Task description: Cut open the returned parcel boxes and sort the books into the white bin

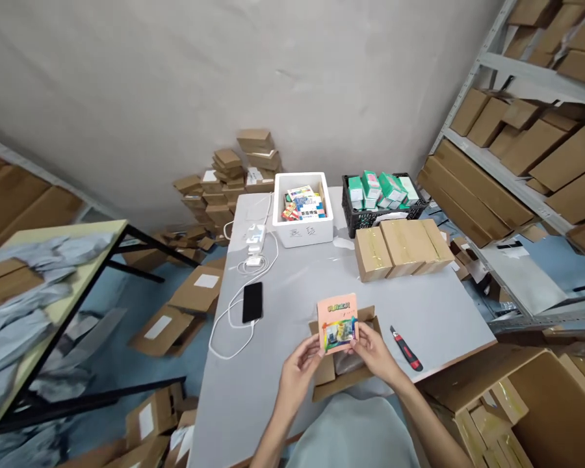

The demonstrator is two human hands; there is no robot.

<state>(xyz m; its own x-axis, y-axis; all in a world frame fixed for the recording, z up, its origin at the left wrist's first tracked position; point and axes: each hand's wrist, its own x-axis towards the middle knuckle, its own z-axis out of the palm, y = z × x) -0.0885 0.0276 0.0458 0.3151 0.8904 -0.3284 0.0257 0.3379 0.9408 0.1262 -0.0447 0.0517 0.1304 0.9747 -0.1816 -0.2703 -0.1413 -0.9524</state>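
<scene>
Nearest the camera, left hand [299,364] and right hand [373,351], raised together over the front edge of the pale grey table [292,279]. Fingers of both clamped on the lower corners of a small flat pink cardboard box with a colourful printed picture [338,322] — thumbs on its face, the rest behind it. Held upright and tilted toward the camera, clear of the tabletop.

Directly beneath, an open brown cardboard shipping carton [331,377], flaps spread, a patch of something grey visible inside. Pink box not yet in it; carton unsealed, no tape across the flaps. Just to the right, a red and black utility knife [406,349], lying flat and untouched. To the left, a black smartphone [252,301] face up, tethered to a looping white cable [234,325].

Further back on the right, three closed brown cartons sealed with clear tape [402,247], side by side and touching — by the look of them, finished packing. Behind those, a black plastic crate filled with green and white boxes [380,195]; beside it, a white foam box holding more colourful small packs [302,208]. Plenty of stock left in both, judging by how full they sit.

Beyond the table, a stack of brown cartons against the wall [234,175]. At the right, grey metal shelving loaded with flat brown boxes [517,130].
</scene>
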